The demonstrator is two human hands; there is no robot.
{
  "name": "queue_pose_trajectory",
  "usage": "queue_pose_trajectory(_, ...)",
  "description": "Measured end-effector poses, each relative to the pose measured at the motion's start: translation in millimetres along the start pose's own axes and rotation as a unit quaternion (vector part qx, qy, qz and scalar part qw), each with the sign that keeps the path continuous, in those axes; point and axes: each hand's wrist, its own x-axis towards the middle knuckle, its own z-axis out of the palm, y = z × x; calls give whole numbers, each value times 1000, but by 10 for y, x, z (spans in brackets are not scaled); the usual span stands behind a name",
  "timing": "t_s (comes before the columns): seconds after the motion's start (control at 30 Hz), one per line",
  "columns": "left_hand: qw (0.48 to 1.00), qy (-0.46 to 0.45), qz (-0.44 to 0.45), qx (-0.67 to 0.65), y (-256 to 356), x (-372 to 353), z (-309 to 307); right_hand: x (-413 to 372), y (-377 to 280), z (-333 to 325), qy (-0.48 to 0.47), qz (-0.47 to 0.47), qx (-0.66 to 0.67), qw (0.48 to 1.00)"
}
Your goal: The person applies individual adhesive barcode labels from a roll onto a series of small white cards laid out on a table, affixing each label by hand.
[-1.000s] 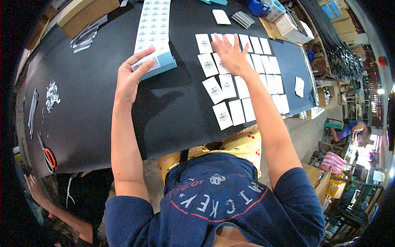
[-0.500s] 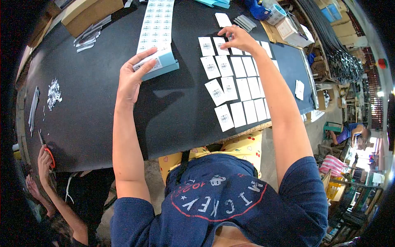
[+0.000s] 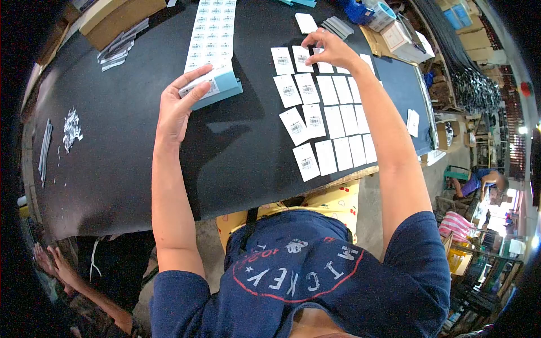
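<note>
A long strip of barcode labels (image 3: 212,34) runs down the black table, its lower end folded over a light-blue backing. My left hand (image 3: 179,106) grips that folded end between thumb and fingers. At the right, white tags (image 3: 339,121) lie in rows, the left ones bearing barcode labels. My right hand (image 3: 329,52) is over the top row, thumb and index finger close together beside a tag (image 3: 302,58); whatever they hold is too small to make out.
A small tag stack (image 3: 306,23) and grey strips (image 3: 338,27) lie beyond the rows. White scraps (image 3: 71,130) and a cardboard box (image 3: 115,21) are at the left. A co-worker's hands (image 3: 56,265) are at the lower left.
My right hand has shifted slightly right and down, its fingers closer together. The co-worker's hand and the orange scissors have left the table's lower left corner.
</note>
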Motion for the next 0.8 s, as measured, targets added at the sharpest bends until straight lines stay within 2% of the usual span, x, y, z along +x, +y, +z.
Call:
queue_pose_trajectory(0.13, 1000, 5, 2, 4, -2, -1, 0, 59, -1, -128, -13, 45, 42, 998)
queue_pose_trajectory(0.2, 1000, 2, 0, 4, 11, -9, 6, 55, -15, -309, -44, 100, 197, 974)
queue_pose_trajectory(0.27, 1000, 4, -5, 8, 2, 0, -1, 9, -87, -430, -48, 112, 199, 972)
queue_pose_trajectory(0.33, 1000, 5, -10, 9, -9, 4, 4, -84, -299, -501, -129, 103, 229, 959)
queue_pose_trajectory(0.37, 1000, 4, -6, 10, -10, 3, 8, -112, -407, -486, -175, 102, 182, 962)
queue_pose_trajectory(0.4, 1000, 4, -2, 12, -11, -1, 11, -132, -445, -412, -210, 104, 209, 949)
queue_pose_trajectory(0.5, 1000, 2, -10, 8, 2, 0, 10, -183, -431, -177, -233, 89, 230, 941)
queue_pose_trajectory(0.53, 1000, 0, -15, 9, -12, 8, 1, -201, -421, -130, -232, 92, 235, 939)
queue_pose_trajectory(0.6, 1000, 7, -9, 18, -43, 20, -27, -241, -417, -31, -184, 78, 84, 976)
queue_pose_trajectory(0.73, 999, 16, -11, 30, -67, 24, -46, -272, -461, 60, -144, 71, 27, 987)
queue_pose_trajectory(0.8, 999, 13, -12, 29, -56, 30, -39, -269, -439, 75, -144, 87, 47, 985)
